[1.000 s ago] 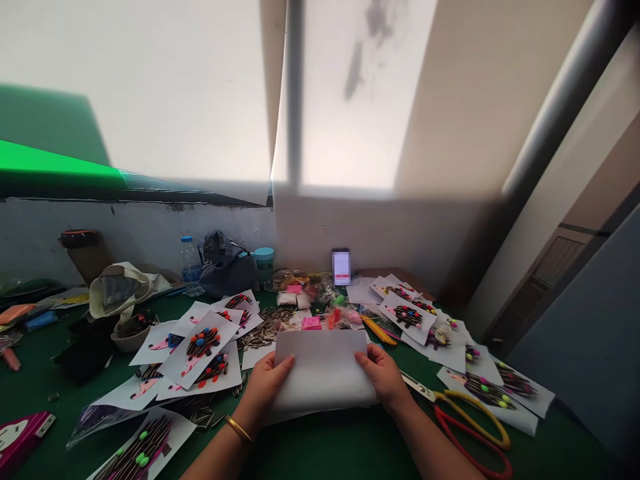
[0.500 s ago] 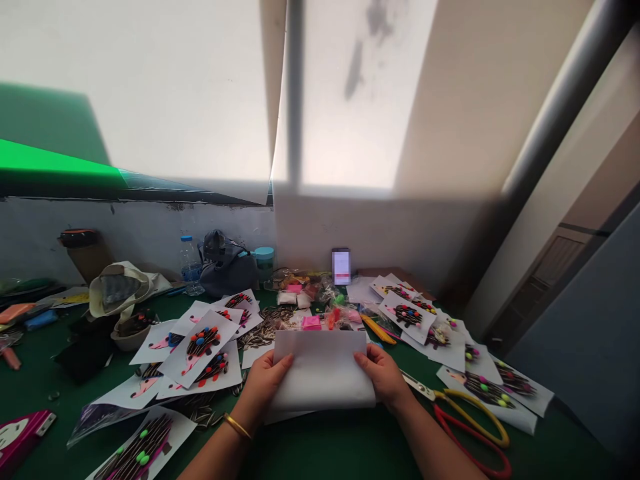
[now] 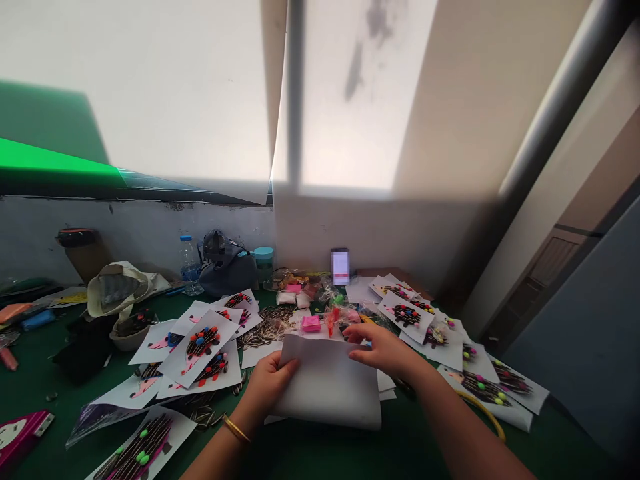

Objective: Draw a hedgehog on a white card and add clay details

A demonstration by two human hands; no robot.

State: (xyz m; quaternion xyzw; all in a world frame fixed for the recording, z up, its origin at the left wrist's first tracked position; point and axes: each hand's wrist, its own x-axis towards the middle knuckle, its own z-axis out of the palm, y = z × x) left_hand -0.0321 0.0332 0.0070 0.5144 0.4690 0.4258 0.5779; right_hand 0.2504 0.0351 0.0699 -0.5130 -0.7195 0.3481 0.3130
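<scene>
A folded white sheet of paper (image 3: 330, 387) lies on the green table (image 3: 350, 447) in front of me. My left hand (image 3: 267, 387) grips its left edge, thumb on top; a gold bangle circles that wrist. My right hand (image 3: 383, 350) rests over the sheet's top right corner, fingers spread and pointing left. More white paper shows beneath the sheet at its right side. Just beyond the sheet lie small pink and red pieces (image 3: 313, 323) and clear bags.
Craft cards with dark stripes and coloured beads (image 3: 203, 343) are spread left and right (image 3: 407, 315). A yellow scissors handle (image 3: 483, 410) peeks out by my right forearm. A phone (image 3: 341, 266), bottle (image 3: 190, 265), grey bag (image 3: 225, 270) and cream bag (image 3: 117, 290) stand farther back.
My right hand left the sheet's right edge and moved up and left over its top corner. The sheet has dropped and tilted, its lower right corner now swung toward me.
</scene>
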